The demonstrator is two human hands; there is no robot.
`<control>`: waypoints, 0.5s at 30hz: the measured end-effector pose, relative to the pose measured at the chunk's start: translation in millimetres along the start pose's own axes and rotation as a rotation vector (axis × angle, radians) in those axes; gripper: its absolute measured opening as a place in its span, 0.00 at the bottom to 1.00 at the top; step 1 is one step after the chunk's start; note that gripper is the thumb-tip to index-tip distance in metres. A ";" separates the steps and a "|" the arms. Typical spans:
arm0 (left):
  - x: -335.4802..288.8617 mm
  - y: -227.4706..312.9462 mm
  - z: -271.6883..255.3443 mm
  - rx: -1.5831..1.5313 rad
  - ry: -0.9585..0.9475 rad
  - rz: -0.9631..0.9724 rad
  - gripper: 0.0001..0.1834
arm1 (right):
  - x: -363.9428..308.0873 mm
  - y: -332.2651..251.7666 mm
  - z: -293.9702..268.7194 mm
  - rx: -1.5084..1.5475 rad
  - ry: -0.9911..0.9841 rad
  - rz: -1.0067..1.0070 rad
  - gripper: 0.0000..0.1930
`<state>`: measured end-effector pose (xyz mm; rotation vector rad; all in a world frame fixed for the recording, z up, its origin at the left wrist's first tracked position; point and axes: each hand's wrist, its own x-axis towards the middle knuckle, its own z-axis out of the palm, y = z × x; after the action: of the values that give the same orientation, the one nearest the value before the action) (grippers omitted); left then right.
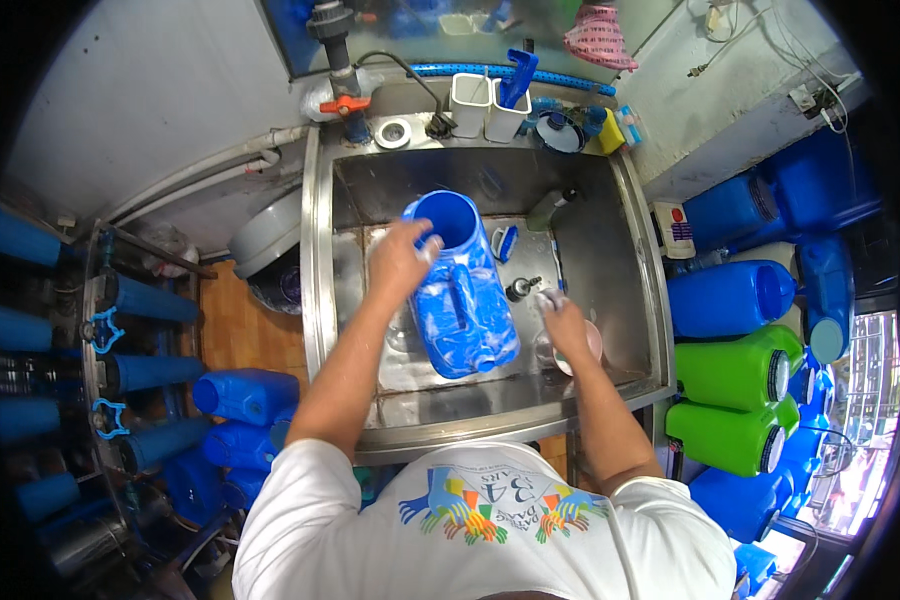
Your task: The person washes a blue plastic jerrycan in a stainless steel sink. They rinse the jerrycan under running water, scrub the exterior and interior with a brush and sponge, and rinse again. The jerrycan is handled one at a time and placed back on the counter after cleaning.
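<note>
A foamy, boxy plastic jug is sitting inside the steel sink. At its 10 o'clock the left hand is curling its fingers, grip unclear; at 3 o'clock the right hand is blurring, fingers half-bent, any hold impossible to tell.

"How does the boxy blue plastic jug look?"

"Wet and streaked with white, foamy-looking smears, a moulded handle showing on its upturned side"

"And the wide round mouth?"

"Uncapped, at the end nearer the top of the frame"

"Where does it lie?"

"Mid-frame, its length slanting slightly from upper left down to lower right"
</note>
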<state>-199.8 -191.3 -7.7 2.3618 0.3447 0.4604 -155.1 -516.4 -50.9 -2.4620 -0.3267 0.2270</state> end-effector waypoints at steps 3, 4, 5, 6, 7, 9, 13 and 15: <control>81.2 -23.8 -34.4 0.326 0.197 0.061 0.21 | -1.4 -81.0 18.7 -0.011 -0.136 -0.057 0.29; 105.2 -32.7 -42.8 0.455 0.254 0.090 0.21 | -2.8 -101.6 23.8 -0.021 -0.187 -0.091 0.31; 128.0 -41.9 -50.9 0.537 0.272 0.109 0.21 | -3.6 -118.0 27.5 -0.128 -0.280 -0.058 0.33; 145.9 -49.3 -55.6 0.620 0.273 0.104 0.24 | -4.0 -129.9 30.7 -0.196 -0.344 -0.065 0.35; 160.3 -56.6 -59.7 0.700 0.195 0.051 0.26 | -3.8 -137.0 32.7 -0.249 -0.374 -0.076 0.38; 181.2 -66.8 -60.1 0.736 0.163 0.006 0.29 | -2.2 -139.3 34.9 -0.243 -0.383 -0.102 0.38; 204.1 -80.8 -48.7 0.199 0.190 -0.107 0.33 | 3.1 -115.0 31.5 -0.297 -0.442 -0.188 0.36; 211.6 -88.3 -43.9 -0.021 0.220 -0.168 0.39 | 7.9 -100.1 29.5 -0.276 -0.451 -0.238 0.34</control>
<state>-37.8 -24.3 11.6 2.2431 0.6313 0.6410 -172.4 -420.4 -12.8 -2.5894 -0.8891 0.6757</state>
